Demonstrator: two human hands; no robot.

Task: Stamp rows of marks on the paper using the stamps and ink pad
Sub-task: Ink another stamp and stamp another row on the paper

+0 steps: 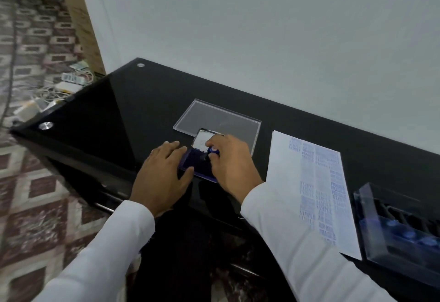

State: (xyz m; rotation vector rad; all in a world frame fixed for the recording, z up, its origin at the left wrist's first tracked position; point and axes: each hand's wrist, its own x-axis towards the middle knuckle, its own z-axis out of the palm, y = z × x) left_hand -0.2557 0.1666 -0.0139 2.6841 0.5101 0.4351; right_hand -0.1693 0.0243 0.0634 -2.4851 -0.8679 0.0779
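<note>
A blue ink pad [195,167] lies open on the black glass table [107,111], its lid [202,138] raised behind it. My left hand [162,173] rests on the pad's left edge with straight fingers, thumb against its front. My right hand [232,162] pinches a small blue-handled stamp [213,150] down on the pad's right part. A white paper [309,187] with several columns of blue stamped words lies to the right.
A clear plastic lid [219,117] lies flat behind the ink pad. A clear box [402,228] holding more blue stamps stands at the right edge. The table's left corner [14,131] overhangs a patterned floor with cables.
</note>
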